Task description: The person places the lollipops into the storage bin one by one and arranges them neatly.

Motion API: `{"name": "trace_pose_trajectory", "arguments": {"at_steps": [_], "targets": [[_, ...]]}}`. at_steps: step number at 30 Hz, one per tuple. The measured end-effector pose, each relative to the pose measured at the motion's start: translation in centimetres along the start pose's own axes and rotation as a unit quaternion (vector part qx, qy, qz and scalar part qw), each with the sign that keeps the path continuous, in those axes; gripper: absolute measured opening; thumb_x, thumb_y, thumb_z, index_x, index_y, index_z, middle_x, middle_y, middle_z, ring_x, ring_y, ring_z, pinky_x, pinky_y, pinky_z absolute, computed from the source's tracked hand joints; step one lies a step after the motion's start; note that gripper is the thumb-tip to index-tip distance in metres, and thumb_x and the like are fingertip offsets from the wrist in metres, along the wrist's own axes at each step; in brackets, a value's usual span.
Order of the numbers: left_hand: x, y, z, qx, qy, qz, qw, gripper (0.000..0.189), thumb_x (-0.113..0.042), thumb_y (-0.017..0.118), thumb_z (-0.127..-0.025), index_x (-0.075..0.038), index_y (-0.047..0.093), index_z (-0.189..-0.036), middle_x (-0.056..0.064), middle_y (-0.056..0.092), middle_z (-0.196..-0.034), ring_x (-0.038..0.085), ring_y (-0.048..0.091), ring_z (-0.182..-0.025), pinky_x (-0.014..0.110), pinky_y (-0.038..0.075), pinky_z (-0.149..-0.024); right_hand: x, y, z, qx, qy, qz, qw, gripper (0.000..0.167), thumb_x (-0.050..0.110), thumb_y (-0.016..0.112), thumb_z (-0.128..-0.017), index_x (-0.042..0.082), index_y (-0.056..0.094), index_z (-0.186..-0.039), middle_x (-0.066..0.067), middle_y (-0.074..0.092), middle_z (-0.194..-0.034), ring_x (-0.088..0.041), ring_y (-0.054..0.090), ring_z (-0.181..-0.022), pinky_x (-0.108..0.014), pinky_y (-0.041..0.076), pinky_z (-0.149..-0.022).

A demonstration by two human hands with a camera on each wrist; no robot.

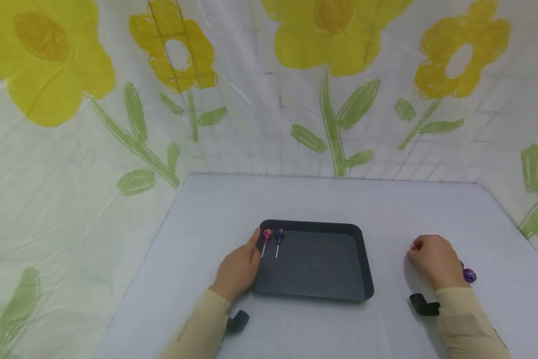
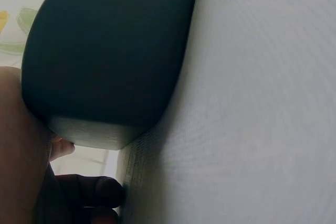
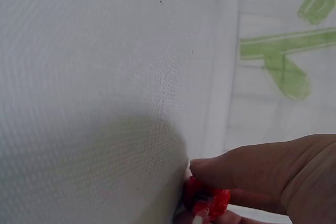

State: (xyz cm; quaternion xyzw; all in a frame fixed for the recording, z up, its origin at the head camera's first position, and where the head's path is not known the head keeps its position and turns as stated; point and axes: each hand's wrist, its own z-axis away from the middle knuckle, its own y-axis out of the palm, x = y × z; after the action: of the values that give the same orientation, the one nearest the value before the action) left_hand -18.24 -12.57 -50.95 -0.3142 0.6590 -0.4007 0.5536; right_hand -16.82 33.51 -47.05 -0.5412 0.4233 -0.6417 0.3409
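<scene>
A dark rectangular tray (image 1: 314, 298) lies on the white table, and my left hand (image 1: 236, 271) holds its left edge, with the thumb at the rim. The tray's dark outer side (image 2: 110, 51) fills much of the left wrist view. Inside the tray, near its upper left corner, a pink-red lollipop (image 1: 267, 233) and a purple lollipop (image 1: 280, 233) lie side by side, sticks toward me. Right of the tray, my right hand (image 1: 436, 262) pinches a red-wrapped lollipop (image 3: 207, 198) low at the tabletop. Another purple-wrapped lollipop (image 1: 469, 275) lies just beyond that hand, partly hidden by it.
The white table (image 1: 386, 204) ends at a hanging sheet (image 1: 251, 124) printed with yellow flowers, behind and at both sides. A black wrist-worn piece (image 1: 423, 305) juts from the right sleeve, and a similar piece (image 1: 238, 321) from the left.
</scene>
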Motion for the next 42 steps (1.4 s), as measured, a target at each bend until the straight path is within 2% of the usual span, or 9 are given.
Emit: {"name": "trace_pose_trajectory", "arguments": {"at_steps": [6, 14, 24, 35, 42], "targets": [[-0.1, -0.1, 0.2, -0.002, 0.0, 0.002, 1.0, 0.058, -0.024, 0.043, -0.106, -0.017, 0.041, -0.163, -0.001, 0.048, -0.067, 0.016, 0.044, -0.06, 0.036, 0.041, -0.061, 0.3, -0.1, 0.0, 0.002, -0.009, -0.007, 0.9999, 0.029, 0.007, 0.066, -0.088, -0.016, 0.07, -0.105, -0.032, 0.068, -0.101, -0.042, 0.061, -0.086, -0.054, 0.05, -0.074], [0.0, -0.1, 0.2, -0.007, 0.003, 0.001, 1.0, 0.058, -0.023, 0.044, -0.106, -0.017, 0.041, -0.164, -0.001, 0.048, -0.067, 0.017, 0.044, -0.061, 0.036, 0.043, -0.062, 1.4, 0.1, -0.5, 0.006, -0.009, -0.021, 0.9997, 0.033, 0.01, 0.07, -0.09, -0.019, 0.068, -0.108, -0.032, 0.068, -0.099, -0.044, 0.062, -0.09, -0.057, 0.051, -0.079], [-0.1, 0.0, 0.2, -0.005, 0.004, 0.001, 1.0, 0.058, -0.024, 0.044, -0.106, -0.017, 0.041, -0.163, -0.001, 0.047, -0.067, 0.016, 0.044, -0.06, 0.036, 0.041, -0.061, 2.2, 0.2, -0.6, 0.023, 0.019, -0.032, 0.999, 0.041, 0.013, 0.068, -0.095, -0.02, 0.064, -0.119, -0.038, 0.064, -0.111, -0.047, 0.06, -0.098, -0.06, 0.052, -0.085], [0.1, 0.1, -0.1, -0.003, 0.001, -0.005, 1.0, 0.059, -0.025, 0.044, -0.106, -0.018, 0.039, -0.164, -0.001, 0.047, -0.066, 0.016, 0.044, -0.06, 0.035, 0.041, -0.061, 3.4, 0.4, -0.9, 0.003, 0.011, -0.045, 0.9989, 0.039, 0.017, 0.066, -0.096, -0.017, 0.067, -0.116, -0.036, 0.066, -0.11, -0.044, 0.06, -0.094, -0.055, 0.053, -0.079], [0.3, 0.1, -0.1, -0.003, 0.004, -0.005, 1.0, 0.059, -0.025, 0.044, -0.106, -0.018, 0.039, -0.164, -0.001, 0.047, -0.067, 0.016, 0.044, -0.06, 0.035, 0.041, -0.06, 4.4, 0.5, -1.1, -0.018, -0.009, -0.045, 0.9988, 0.038, 0.018, 0.068, -0.094, -0.016, 0.07, -0.112, -0.033, 0.068, -0.104, -0.041, 0.061, -0.09, -0.051, 0.054, -0.074]]}}
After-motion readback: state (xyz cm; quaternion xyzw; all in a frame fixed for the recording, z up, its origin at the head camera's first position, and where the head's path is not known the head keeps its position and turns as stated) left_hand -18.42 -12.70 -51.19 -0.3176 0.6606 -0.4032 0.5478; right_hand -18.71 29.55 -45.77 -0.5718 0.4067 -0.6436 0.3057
